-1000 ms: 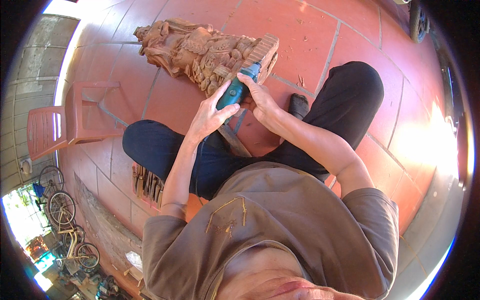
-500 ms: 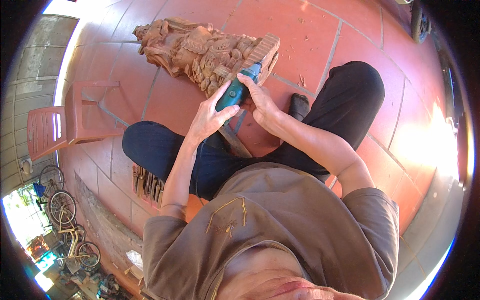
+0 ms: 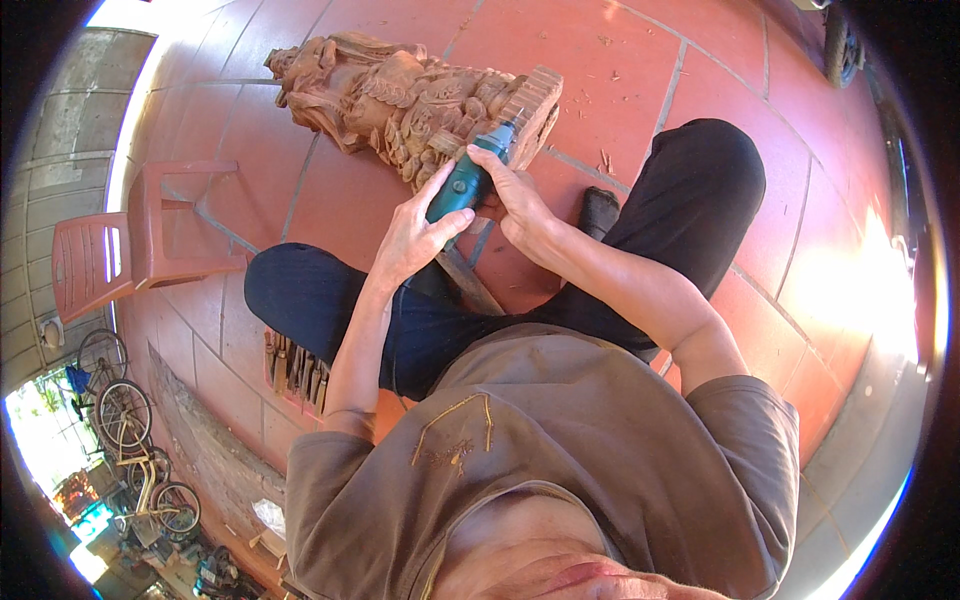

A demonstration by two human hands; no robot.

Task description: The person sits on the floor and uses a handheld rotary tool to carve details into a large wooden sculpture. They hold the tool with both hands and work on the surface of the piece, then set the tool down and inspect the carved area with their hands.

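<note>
Both my hands are wrapped round a green die grinder (image 3: 461, 187) with a grey nose. My left hand (image 3: 412, 235) closes on its rear part, thumb across the body. On the front part lies my right hand (image 3: 514, 198), its thumb along the top and its other fingers partly hidden. The grinder's tip points up and right at the base of a carved wooden statue (image 3: 400, 95), which lies on its side on the floor; whether the tip touches the wood I cannot tell. A wooden strip (image 3: 468, 282) lies below the grinder, between my legs.
Red floor tiles (image 3: 620, 60) carry scattered wood chips. A reddish plastic chair (image 3: 150, 225) stands at the left. Several carving chisels (image 3: 293, 372) lie beside my left leg. Bicycles (image 3: 125, 415) stand at the far left, and a wheel (image 3: 842, 48) shows at the upper right.
The grinder and both hands have shifted slightly to the left and toward the far side, along the statue's base. The statue stays almost in place.
</note>
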